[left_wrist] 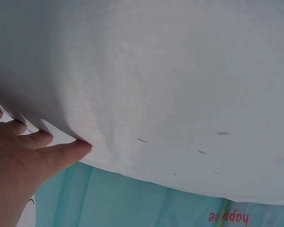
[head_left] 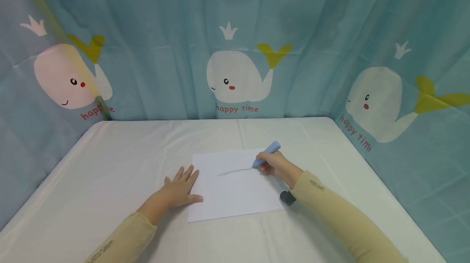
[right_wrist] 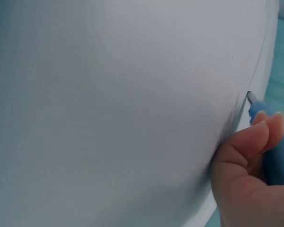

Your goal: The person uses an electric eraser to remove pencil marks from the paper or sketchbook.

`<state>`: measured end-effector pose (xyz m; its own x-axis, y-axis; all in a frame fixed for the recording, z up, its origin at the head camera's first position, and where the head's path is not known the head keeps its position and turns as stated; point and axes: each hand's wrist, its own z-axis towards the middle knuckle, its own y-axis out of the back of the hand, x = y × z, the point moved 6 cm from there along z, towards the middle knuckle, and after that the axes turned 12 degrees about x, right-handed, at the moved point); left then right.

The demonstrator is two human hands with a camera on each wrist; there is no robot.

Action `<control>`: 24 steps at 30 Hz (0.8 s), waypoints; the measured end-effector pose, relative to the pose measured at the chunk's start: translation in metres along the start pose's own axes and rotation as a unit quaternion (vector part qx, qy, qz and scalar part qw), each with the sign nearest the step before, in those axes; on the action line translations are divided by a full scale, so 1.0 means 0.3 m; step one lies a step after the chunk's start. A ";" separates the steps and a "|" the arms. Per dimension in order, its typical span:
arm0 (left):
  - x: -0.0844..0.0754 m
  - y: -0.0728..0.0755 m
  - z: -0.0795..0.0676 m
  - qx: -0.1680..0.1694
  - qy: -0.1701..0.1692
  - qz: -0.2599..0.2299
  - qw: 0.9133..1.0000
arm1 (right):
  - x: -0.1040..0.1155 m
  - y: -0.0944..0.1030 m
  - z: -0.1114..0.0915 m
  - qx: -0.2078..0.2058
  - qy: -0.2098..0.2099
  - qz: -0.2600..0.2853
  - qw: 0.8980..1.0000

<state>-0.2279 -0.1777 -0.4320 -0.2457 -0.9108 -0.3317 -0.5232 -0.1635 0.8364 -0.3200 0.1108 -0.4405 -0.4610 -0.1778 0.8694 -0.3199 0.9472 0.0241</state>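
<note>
A sheet of white paper (head_left: 235,197) lies on the white-covered table. My left hand (head_left: 178,191) rests on the paper's left edge with fingers spread; its thumb (left_wrist: 68,153) also shows in the left wrist view. My right hand (head_left: 273,165) grips a thick, light-blue pen-shaped tool (head_left: 271,148), tilted, above the right part of the sheet. Its thin metal tip (right_wrist: 249,96) is right at the paper surface. From the tip, a faint, slightly curved line (head_left: 235,170) runs left across the sheet.
White cloth (head_left: 121,165) covers the table, with short dark marks (left_wrist: 141,140) on it near the left hand. A small black object (head_left: 287,197) sits beside the right wrist. Blue curtains (head_left: 165,79) with printed whales hang behind and along both sides.
</note>
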 end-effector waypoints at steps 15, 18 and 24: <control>-0.003 0.007 -0.007 -0.004 0.002 -0.002 1.000 | 0.000 0.009 -0.004 -0.027 0.008 0.031 0.999; -0.007 0.010 -0.009 -0.005 0.001 -0.002 1.000 | 0.002 0.008 -0.005 -0.033 0.009 0.027 0.999; -0.012 0.010 -0.011 -0.004 0.003 0.001 1.000 | 0.007 0.004 -0.001 -0.041 0.009 0.023 0.999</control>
<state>-0.2258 -0.1760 -0.4270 -0.2414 -0.9134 -0.3276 -0.5159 -0.1652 0.8406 -0.3212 0.1117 -0.4384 -0.4592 -0.1294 0.8788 -0.2295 0.9730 0.0233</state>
